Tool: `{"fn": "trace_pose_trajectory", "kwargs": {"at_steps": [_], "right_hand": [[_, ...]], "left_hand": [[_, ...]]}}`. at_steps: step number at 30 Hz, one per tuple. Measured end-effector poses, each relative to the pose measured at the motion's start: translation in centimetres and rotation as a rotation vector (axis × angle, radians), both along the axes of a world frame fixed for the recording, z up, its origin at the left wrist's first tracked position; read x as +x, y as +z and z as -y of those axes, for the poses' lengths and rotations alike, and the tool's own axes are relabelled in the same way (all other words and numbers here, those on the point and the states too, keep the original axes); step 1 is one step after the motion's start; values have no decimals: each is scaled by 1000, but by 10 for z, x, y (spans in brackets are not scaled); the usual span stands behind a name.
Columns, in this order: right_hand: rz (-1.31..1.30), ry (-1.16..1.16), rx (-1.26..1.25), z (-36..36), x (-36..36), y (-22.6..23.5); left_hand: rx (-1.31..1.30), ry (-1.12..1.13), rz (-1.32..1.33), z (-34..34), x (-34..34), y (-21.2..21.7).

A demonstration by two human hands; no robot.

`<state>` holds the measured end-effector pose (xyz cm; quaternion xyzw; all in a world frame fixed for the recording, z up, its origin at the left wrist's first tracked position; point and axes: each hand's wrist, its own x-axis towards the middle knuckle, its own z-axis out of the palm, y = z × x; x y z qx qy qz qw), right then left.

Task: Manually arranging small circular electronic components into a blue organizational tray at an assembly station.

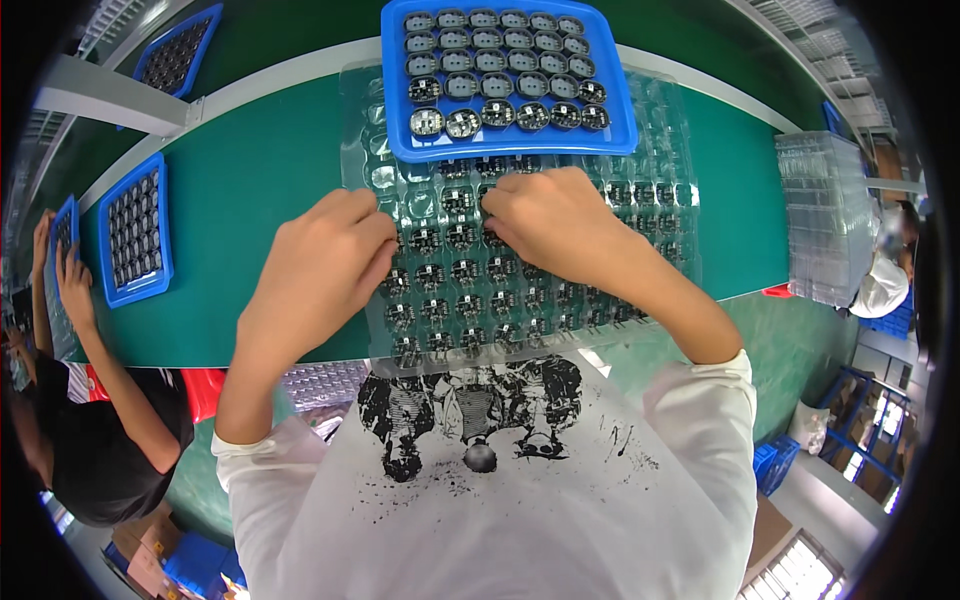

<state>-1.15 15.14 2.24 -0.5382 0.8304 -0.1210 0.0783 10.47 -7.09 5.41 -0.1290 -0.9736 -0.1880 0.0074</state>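
A clear plastic blister tray (422, 203) lies on the green table, with small dark circuit boards (463, 271) in many of its pockets. My left hand (325, 265) is closed at the tray's left side, thumb and fingers curled together beside a board. Over the upper middle of the tray, my right hand (553, 215) is closed in a pinch, fingertips down among the pockets. What either hand grips is hidden by the fingers. Beyond them a blue tray (510, 152) overlaps the blister tray's far part. It holds rows of round grey housings (484, 62), and the nearer ones show circuit boards.
Another blue tray (112, 295) of round parts sits on the table (255, 170) at left. Clear plastic trays are stacked (825, 220) at the right end. A co-worker in a black shirt (115, 440) works at far left; another person (885, 280) is at far right.
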Motion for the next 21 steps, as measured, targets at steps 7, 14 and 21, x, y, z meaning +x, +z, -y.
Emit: {"fn": "trace_pose_trajectory", "kwargs": {"at_steps": [7, 14, 21], "right_hand": [[-58, -84, -378, -18, -34, 39], [-283, -231, -263, -29, -82, 25], [-303, -191, -220, -24, -89, 21]], "left_hand": [[287, 19, -233, 17, -44, 10], [219, -27, -387, 10, -104, -18], [155, -33, -352, 3, -115, -25]]}}
